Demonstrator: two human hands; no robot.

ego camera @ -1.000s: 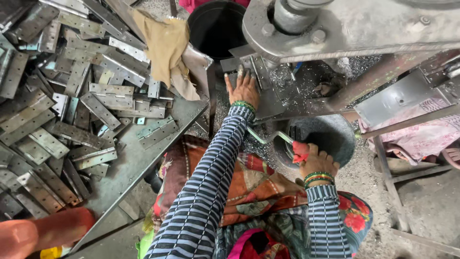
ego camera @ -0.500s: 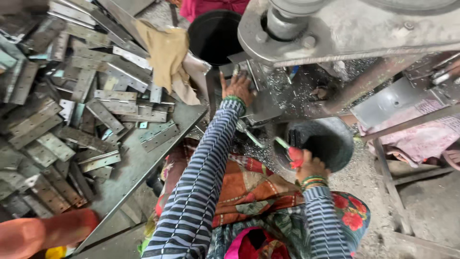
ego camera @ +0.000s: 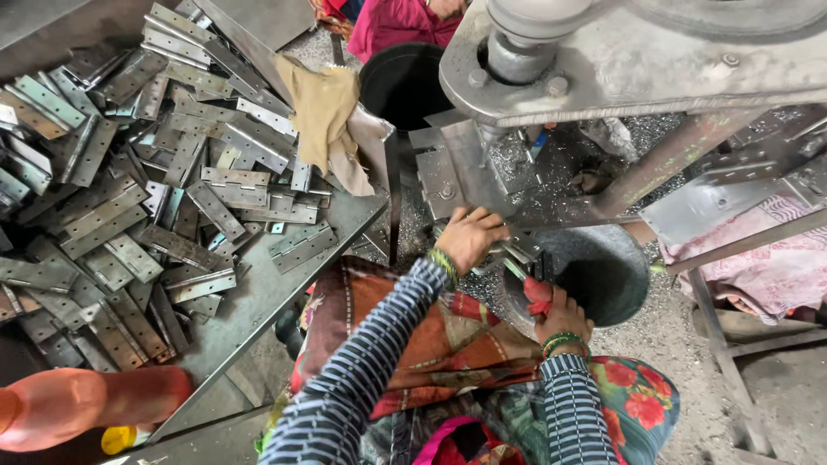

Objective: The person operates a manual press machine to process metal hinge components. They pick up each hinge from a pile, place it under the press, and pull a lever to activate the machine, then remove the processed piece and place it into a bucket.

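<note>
My left hand (ego camera: 469,237) is closed on a flat metal hinge (ego camera: 519,251) just below the steel bed (ego camera: 448,176) of a press machine (ego camera: 603,60). My right hand (ego camera: 562,312) grips a tool with a red handle (ego camera: 537,294), whose tip points at that hinge. Both hands are close together in front of the machine, over the rim of a dark round pan (ego camera: 607,271). Both arms wear striped sleeves and green bangles.
A heap of several grey hinges (ego camera: 129,189) covers the metal table (ego camera: 267,293) on the left, with a yellow cloth (ego camera: 323,108) at its far edge. A black bucket (ego camera: 403,82) stands behind it. An orange bottle (ego camera: 82,405) lies bottom left. Another person in pink (ego camera: 401,19) sits beyond.
My left hand has come off the machine bed, drawn back toward me and closed on a hinge. The right hand has stayed by the pan with the red-handled tool.
</note>
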